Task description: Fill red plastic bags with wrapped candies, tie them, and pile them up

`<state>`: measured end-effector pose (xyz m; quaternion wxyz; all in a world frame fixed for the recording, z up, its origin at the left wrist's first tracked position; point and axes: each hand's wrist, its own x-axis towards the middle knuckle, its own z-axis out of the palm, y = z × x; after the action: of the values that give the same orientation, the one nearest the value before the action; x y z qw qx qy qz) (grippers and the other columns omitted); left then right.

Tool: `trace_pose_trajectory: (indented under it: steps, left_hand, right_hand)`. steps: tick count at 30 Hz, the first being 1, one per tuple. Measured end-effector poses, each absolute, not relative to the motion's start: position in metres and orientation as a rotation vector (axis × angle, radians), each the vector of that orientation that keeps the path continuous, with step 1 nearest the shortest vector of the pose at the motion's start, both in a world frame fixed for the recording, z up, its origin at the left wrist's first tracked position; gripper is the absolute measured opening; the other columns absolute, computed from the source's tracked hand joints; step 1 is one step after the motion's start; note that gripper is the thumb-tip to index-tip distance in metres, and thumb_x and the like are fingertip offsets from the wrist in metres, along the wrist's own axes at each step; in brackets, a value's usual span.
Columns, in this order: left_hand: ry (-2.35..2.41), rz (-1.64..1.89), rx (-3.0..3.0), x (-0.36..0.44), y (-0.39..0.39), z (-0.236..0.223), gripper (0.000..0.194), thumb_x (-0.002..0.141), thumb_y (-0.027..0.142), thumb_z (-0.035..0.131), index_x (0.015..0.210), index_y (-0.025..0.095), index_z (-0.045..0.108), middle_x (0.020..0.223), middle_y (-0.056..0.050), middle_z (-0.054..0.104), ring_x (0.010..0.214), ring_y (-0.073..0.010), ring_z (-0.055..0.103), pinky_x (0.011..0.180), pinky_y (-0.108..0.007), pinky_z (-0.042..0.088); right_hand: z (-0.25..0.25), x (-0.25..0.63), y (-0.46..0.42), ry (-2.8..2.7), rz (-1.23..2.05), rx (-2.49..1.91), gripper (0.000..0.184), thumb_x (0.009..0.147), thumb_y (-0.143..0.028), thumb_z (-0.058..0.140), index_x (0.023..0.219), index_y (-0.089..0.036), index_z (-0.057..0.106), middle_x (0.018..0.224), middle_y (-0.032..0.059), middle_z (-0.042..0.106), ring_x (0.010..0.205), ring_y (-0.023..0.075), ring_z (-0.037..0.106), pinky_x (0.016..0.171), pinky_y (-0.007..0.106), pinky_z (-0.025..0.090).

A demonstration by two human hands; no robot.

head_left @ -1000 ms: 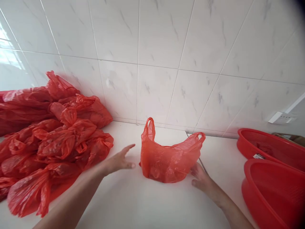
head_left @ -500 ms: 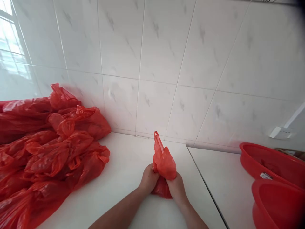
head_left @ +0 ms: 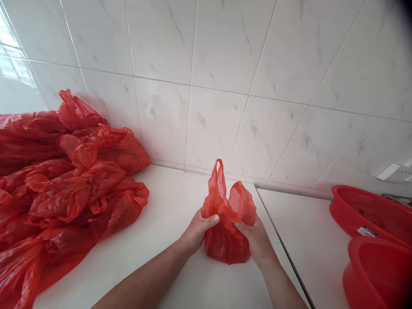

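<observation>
A red plastic bag point(head_left: 227, 246) rests on the white tabletop point(head_left: 154, 257) between my two hands, its handle loops standing up. What it contains cannot be made out. My left hand point(head_left: 198, 229) grips the bag's left side, the thumb laid across the front. On the opposite side my right hand point(head_left: 255, 238) holds the gathered film below the right handle, its fingers partly hidden behind the plastic.
Several filled red plastic bags point(head_left: 80, 193) are heaped on the left side of the table. Two red plastic basins point(head_left: 350, 257) stand at the right, past a seam between tabletops. A tiled wall point(head_left: 219, 116) rises behind, with a white socket point(head_left: 389, 171) at the right.
My hands have moved apart, and the bag's top has spread wider, with both handle loops now separate. The view has tilted down slightly.
</observation>
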<state>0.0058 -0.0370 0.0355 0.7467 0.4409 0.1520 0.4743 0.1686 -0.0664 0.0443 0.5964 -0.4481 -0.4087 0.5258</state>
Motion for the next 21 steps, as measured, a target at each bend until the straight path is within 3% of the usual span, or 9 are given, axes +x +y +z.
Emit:
trace_pose_trajectory:
  steps: [3, 6, 9, 11, 13, 16, 19, 21]
  left_hand:
    - [0.407, 1.08, 0.757, 0.004, -0.03, 0.023, 0.033, 0.073, 0.031, 0.072, 0.1, 0.016, 0.062, 0.103, -0.011, 0.069, 0.1, -0.0286, 0.064, 0.089, -0.039, 0.049]
    - [0.481, 1.121, 0.629, -0.001, -0.022, 0.013, 0.03, 0.072, 0.027, 0.073, 0.098, 0.017, 0.062, 0.097, -0.01, 0.07, 0.094, -0.0266, 0.066, 0.086, -0.039, 0.05]
    - [0.441, 1.01, 0.63, -0.004, -0.019, 0.011, 0.033, 0.075, 0.033, 0.07, 0.102, 0.016, 0.062, 0.099, -0.012, 0.07, 0.092, -0.0268, 0.066, 0.085, -0.04, 0.051]
    - [0.378, 0.918, 0.652, -0.004, -0.021, 0.011, 0.034, 0.078, 0.036, 0.067, 0.104, 0.015, 0.062, 0.099, -0.013, 0.069, 0.091, -0.0265, 0.066, 0.083, -0.039, 0.051]
    - [0.361, 0.869, 0.636, -0.002, -0.024, 0.012, 0.029, 0.078, 0.034, 0.068, 0.1, 0.015, 0.063, 0.095, -0.011, 0.07, 0.087, -0.0243, 0.067, 0.081, -0.037, 0.051]
    - [0.409, 0.892, 0.571, 0.003, -0.029, 0.011, 0.019, 0.077, 0.028, 0.068, 0.092, 0.016, 0.064, 0.085, -0.006, 0.069, 0.078, -0.0199, 0.066, 0.077, -0.033, 0.051]
    - [0.439, 0.895, 0.54, 0.007, -0.033, 0.011, 0.024, 0.08, 0.03, 0.064, 0.099, 0.015, 0.064, 0.093, -0.009, 0.069, 0.085, -0.0211, 0.065, 0.081, -0.034, 0.05]
    - [0.462, 0.871, 0.534, 0.009, -0.035, 0.01, 0.028, 0.081, 0.034, 0.06, 0.099, 0.014, 0.064, 0.098, -0.011, 0.068, 0.089, -0.0224, 0.065, 0.082, -0.034, 0.05]
  right_hand:
    - [0.038, 0.182, -0.066, -0.77, 1.342, -0.924, 0.043, 0.067, -0.041, 0.075, 0.103, -0.019, 0.067, 0.107, 0.0105, 0.068, 0.1, 0.0302, 0.062, 0.084, 0.044, 0.051]
    - [0.028, 0.2, -0.063, -0.633, 1.35, -0.79, 0.037, 0.074, -0.043, 0.068, 0.104, -0.021, 0.067, 0.115, 0.0071, 0.066, 0.11, 0.0262, 0.058, 0.088, 0.039, 0.05]
    - [0.023, 0.209, -0.06, -0.558, 1.36, -0.795, 0.034, 0.076, -0.045, 0.062, 0.102, -0.023, 0.066, 0.112, 0.0055, 0.066, 0.109, 0.0251, 0.058, 0.084, 0.039, 0.051]
    - [0.024, 0.209, -0.061, -0.548, 1.349, -0.804, 0.025, 0.076, -0.044, 0.062, 0.091, -0.024, 0.066, 0.099, 0.0037, 0.068, 0.097, 0.0236, 0.062, 0.077, 0.038, 0.053]
    - [0.029, 0.206, -0.062, -0.582, 1.324, -0.8, 0.02, 0.076, -0.042, 0.062, 0.07, -0.024, 0.058, 0.073, 0.0, 0.063, 0.073, 0.0182, 0.061, 0.066, 0.033, 0.052]
    - [0.036, 0.197, -0.065, -0.671, 1.327, -0.768, 0.038, 0.076, -0.039, 0.064, 0.056, -0.022, 0.037, 0.051, -0.0064, 0.038, 0.044, 0.009, 0.037, 0.046, 0.022, 0.039]
    - [0.038, 0.184, -0.069, -0.761, 1.432, -0.783, 0.041, 0.075, -0.039, 0.065, 0.056, -0.021, 0.033, 0.049, -0.0079, 0.031, 0.04, 0.0068, 0.023, 0.038, 0.019, 0.025]
    - [0.038, 0.174, -0.073, -0.823, 1.506, -0.812, 0.035, 0.072, -0.037, 0.069, 0.059, -0.021, 0.04, 0.05, -0.0076, 0.037, 0.042, 0.0067, 0.029, 0.041, 0.019, 0.028]
